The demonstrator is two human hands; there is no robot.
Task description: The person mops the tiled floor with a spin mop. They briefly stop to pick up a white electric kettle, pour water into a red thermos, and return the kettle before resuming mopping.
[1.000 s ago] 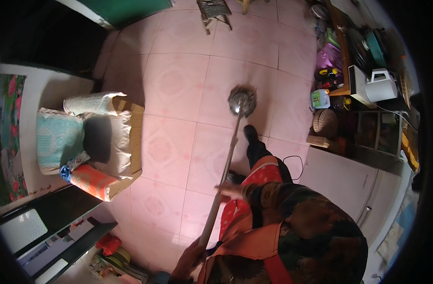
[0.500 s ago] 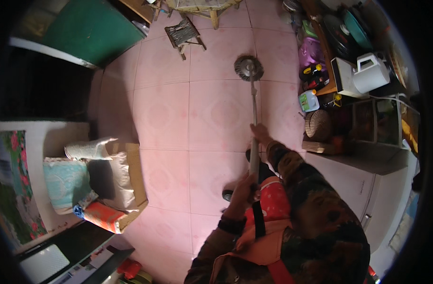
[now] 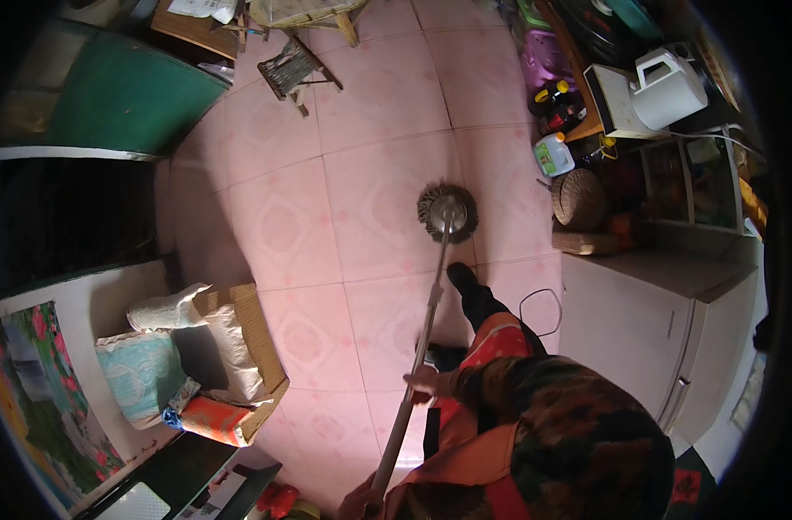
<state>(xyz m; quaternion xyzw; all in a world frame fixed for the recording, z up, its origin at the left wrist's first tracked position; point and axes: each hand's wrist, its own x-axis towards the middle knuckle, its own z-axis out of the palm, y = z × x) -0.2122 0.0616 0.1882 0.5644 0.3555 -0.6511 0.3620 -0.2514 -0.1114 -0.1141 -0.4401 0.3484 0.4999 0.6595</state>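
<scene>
A mop with a long grey handle (image 3: pixel 413 381) slants from the lower edge up to its round, fringed head (image 3: pixel 448 213), which rests on the pink tiled floor (image 3: pixel 301 234). My right hand (image 3: pixel 428 382) is closed round the middle of the handle, its patterned sleeve coming in from the lower right. Lower down, at the picture's bottom edge, my left hand (image 3: pixel 358 501) grips the upper end of the handle; part of this hand is cut off. My shoe (image 3: pixel 462 277) stands just below the mop head, near the handle.
A folding stool (image 3: pixel 296 74) stands at the far left by a round table (image 3: pixel 301 10). On the left, a box (image 3: pixel 270 347) holds several bags. Along the right are a white fridge (image 3: pixel 621 321), a woven basket (image 3: pixel 578 198), bottles and a white jug (image 3: pixel 669 91). A thin cable loop lies beside the fridge.
The mop head has been drawn back toward me across the floor. Both hands have come nearer with the handle, which now slants to the lower left. My view has turned slightly.
</scene>
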